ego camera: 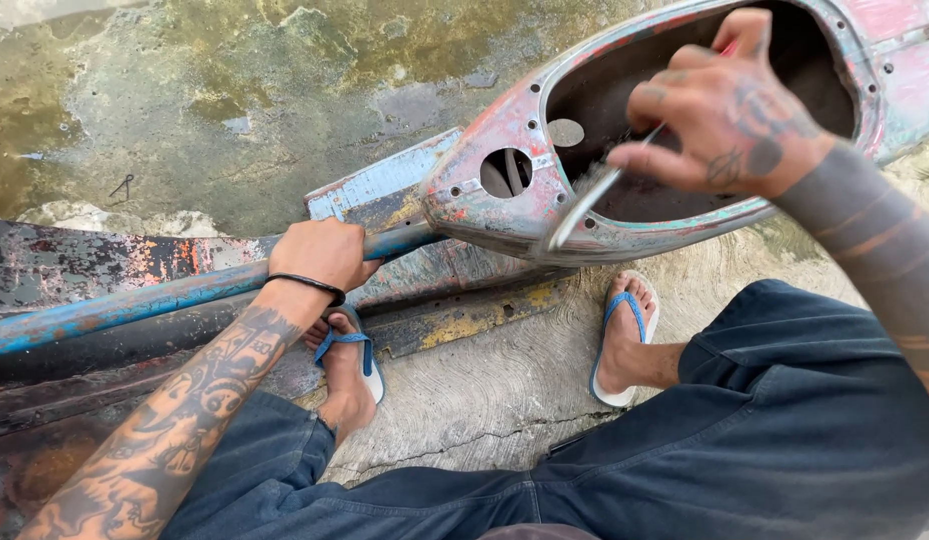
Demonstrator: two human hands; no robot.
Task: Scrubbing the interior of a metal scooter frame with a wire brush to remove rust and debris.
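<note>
Now left hand (325, 255) grips blue bar (135, 300); right hand (730, 110) pinches brush (595, 195)

Head camera, looking steeply down, close

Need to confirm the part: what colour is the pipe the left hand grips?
Worn blue pipe, clearest in head view.

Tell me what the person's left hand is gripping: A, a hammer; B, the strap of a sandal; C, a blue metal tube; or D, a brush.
C: the left hand is wrapped around the blue metal tube that runs to the worn painted shell, while the right hand holds a brush at the shell's opening.
</note>
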